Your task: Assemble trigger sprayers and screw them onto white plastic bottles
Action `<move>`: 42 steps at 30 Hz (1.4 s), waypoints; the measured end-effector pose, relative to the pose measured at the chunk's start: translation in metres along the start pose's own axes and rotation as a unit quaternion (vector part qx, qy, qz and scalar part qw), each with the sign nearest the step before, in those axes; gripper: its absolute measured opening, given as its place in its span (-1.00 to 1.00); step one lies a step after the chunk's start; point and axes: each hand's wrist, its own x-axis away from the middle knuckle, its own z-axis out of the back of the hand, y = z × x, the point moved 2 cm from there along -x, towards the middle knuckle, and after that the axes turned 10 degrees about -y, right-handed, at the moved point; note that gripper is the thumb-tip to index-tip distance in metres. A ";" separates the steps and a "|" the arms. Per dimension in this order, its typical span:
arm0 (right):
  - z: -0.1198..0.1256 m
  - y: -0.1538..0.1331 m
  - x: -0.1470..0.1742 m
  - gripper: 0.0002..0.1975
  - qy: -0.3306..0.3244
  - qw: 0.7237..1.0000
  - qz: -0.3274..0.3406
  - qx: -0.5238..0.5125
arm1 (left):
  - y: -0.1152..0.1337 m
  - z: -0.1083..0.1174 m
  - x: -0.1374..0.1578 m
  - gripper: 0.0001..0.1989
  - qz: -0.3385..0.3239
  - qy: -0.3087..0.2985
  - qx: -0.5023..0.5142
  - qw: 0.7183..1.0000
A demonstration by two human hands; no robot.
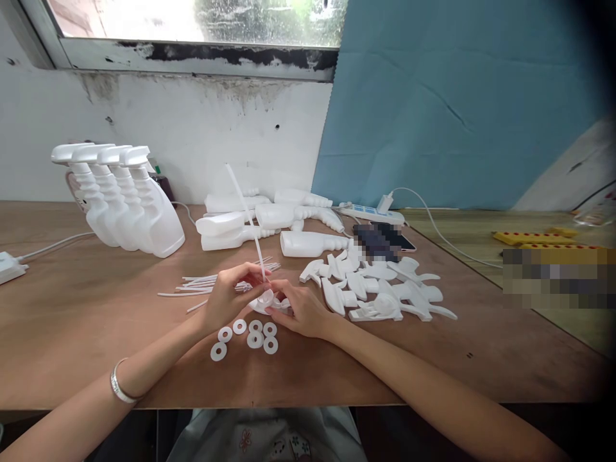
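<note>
Between the fingers of my left hand (234, 290) is a thin white tube (246, 208), standing almost upright and leaning left at its top. Its lower end meets a white spray trigger head (262, 301), which my right hand (301, 311) grips low over the table. Both hands are closed, with fingertips close together around the joint. Just in front of them lie several flat white ring washers (255, 339). More thin white tubes (192, 286) rest on the table behind and left of my left hand. Fingers partly cover the trigger head.
Several white spray trigger heads (380, 285) are heaped right of my hands. White bottles (308, 244) lie behind, and assembled spray bottles (139, 199) stand at the left. A power strip (373, 213), a phone (407, 240) and yellow pieces (529, 239) are at the right. A charger (9, 266) sits far left.
</note>
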 end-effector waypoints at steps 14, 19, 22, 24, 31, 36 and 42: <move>-0.004 0.001 0.000 -0.57 -0.009 1.000 -0.007 -0.003 | 0.004 0.000 0.000 -0.89 -0.007 -0.010 -0.030 0.999; -0.004 0.000 0.000 -0.56 -0.015 1.000 -0.011 0.000 | 0.002 0.000 0.000 -0.89 -0.002 0.002 -0.010 1.000; -0.004 0.000 0.000 -0.54 -0.012 1.000 -0.012 0.006 | -0.001 -0.001 0.001 -0.87 -0.010 -0.008 0.006 1.000; -0.005 0.000 0.000 -0.54 -0.012 1.000 -0.013 0.006 | -0.003 -0.001 0.001 -0.87 -0.020 -0.007 0.000 1.000; -0.003 -0.003 -0.002 -0.56 -0.013 1.000 -0.020 -0.005 | -0.006 0.000 0.003 -0.87 -0.047 0.006 -0.044 0.998; -0.003 -0.003 -0.001 -0.59 -0.011 1.000 -0.022 -0.005 | -0.009 -0.001 0.003 -0.89 -0.040 -0.004 -0.057 0.998; -0.003 -0.003 0.000 -0.57 -0.015 0.999 -0.025 -0.013 | -0.009 -0.004 0.003 -0.88 -0.018 -0.019 0.000 1.000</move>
